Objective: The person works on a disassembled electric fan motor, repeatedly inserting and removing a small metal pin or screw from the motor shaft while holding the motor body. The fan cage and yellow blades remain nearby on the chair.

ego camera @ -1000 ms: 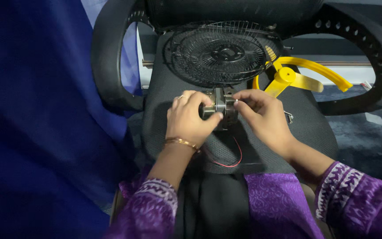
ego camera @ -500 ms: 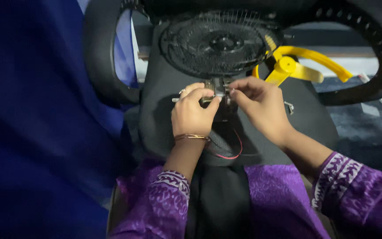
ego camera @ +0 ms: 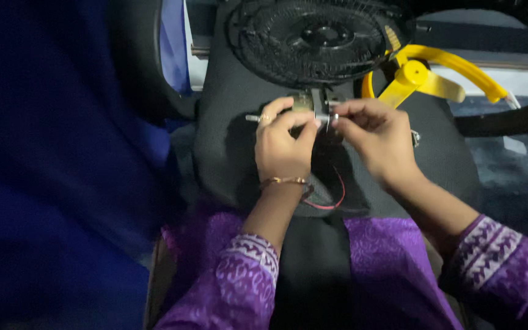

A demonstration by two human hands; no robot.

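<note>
One small metal motor [ego camera: 316,113], lying on the black chair seat [ego camera: 227,153] below one black fan guard [ego camera: 313,40] and beside one yellow fan blade [ego camera: 426,76], is being pinched by left hand [ego camera: 282,146] and right hand [ego camera: 380,137], both grips clamped on it, best kept steady with its one red wire [ego camera: 337,195] slack.

No packages, labels, signs or screens show anywhere in this view — not at 12 o'clock, not at 6 o'clock, nor between.
</note>
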